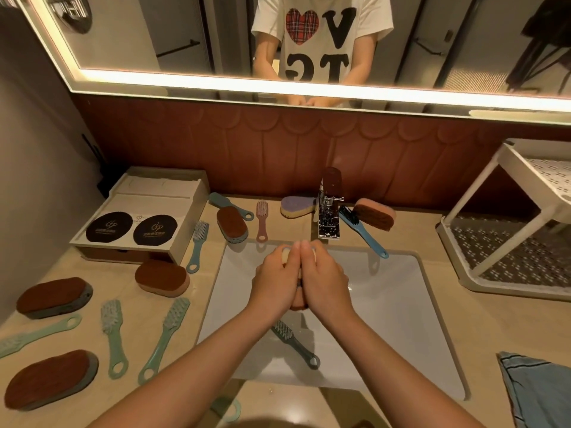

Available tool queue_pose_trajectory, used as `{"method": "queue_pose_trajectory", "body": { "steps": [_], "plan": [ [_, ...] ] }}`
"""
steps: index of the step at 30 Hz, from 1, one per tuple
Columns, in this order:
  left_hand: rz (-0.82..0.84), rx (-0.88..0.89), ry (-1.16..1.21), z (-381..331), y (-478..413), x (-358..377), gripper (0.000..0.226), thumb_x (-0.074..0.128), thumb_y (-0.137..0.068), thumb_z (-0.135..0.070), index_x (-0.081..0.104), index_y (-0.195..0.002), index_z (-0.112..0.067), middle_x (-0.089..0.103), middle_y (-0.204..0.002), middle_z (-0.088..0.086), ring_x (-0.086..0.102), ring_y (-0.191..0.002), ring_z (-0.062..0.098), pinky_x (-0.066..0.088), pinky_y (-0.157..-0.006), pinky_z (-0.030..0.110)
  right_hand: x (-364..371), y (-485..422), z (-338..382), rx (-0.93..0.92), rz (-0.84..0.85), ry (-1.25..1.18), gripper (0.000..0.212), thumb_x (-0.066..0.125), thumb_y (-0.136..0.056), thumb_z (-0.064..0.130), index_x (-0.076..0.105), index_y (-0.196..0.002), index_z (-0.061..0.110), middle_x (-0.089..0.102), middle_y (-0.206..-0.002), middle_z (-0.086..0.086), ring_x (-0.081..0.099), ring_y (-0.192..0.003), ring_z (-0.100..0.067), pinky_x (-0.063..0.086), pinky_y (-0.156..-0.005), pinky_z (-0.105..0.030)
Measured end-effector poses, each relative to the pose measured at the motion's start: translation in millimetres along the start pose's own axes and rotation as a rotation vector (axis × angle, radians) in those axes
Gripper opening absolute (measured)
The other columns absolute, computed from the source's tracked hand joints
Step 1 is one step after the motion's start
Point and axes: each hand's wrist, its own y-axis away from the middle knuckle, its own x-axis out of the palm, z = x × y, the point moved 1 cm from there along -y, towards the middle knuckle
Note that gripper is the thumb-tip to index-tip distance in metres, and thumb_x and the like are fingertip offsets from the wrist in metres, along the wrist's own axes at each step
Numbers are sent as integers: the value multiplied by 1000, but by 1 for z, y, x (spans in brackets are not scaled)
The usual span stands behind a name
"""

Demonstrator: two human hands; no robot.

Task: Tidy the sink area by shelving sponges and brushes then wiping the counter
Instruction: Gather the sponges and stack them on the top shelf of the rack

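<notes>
Over the white sink [401, 304], my left hand [276, 279] and my right hand [324, 281] press together around a yellowish sponge [285, 254], squeezing it; only its top and bottom ends show. A grey-green brush [295, 344] lies in the basin below my wrists. Brown-topped sponges [54, 296] [51, 378] [162, 277] [231, 223] and several green brushes [112, 335] [165, 335] lie on the beige counter [482, 329] to the left. A white two-tier shelf rack [513, 242] stands at the right.
The chrome faucet [329, 208] stands behind the sink, flanked by a purple sponge [295, 206], a pink brush [262, 219], a blue brush [360, 230] and an orange sponge [375, 215]. A white box [145, 214] sits back left. A blue cloth [537, 390] lies front right.
</notes>
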Motion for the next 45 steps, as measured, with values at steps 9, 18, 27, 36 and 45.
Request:
{"method": "queue_pose_trajectory", "body": {
  "steps": [9, 18, 27, 36, 45],
  "plan": [
    [48, 146, -136, 15, -14, -3, 46, 37, -98, -34, 48, -55, -23, 54, -56, -2, 51, -60, 16, 35, -55, 28, 16, -11, -14, 78, -47, -102, 41, 35, -99, 28, 60, -70, 12, 56, -62, 0, 53, -64, -15, 43, -63, -33],
    [80, 142, -255, -5, -18, 32, 44, 36, -98, -23, 51, -59, -8, 49, -56, 1, 49, -63, 21, 27, -57, 29, -10, -29, -42, 191, -2, -112, 45, 40, -93, 14, 46, -48, 19, 48, -54, -1, 45, -60, -18, 33, -59, -31],
    [96, 28, -188, -28, -33, 41, 29, 42, -95, -37, 57, -85, -15, 57, -79, -1, 54, -75, 16, 35, -58, 25, -69, -38, -53, 234, 224, -174, 34, 27, -97, 46, 55, -102, 26, 60, -103, -3, 58, -102, -23, 49, -89, -41],
    [346, -268, 365, -114, -17, 85, 25, 47, -92, -44, 50, -109, -26, 58, -116, 13, 61, -100, 25, 59, -68, 34, -197, -37, -57, 160, 320, -380, 29, 42, -96, 36, 36, -124, 40, 56, -116, 1, 63, -94, -13, 58, -69, -30],
    [503, 39, 434, -187, -16, 144, 35, 44, -93, -41, 49, -126, -29, 62, -121, 0, 61, -111, 18, 56, -84, 33, -308, -58, -60, -62, 96, -296, 35, 44, -92, 40, 46, -124, 28, 65, -104, 1, 65, -90, -9, 59, -71, -29]
  ]
}}
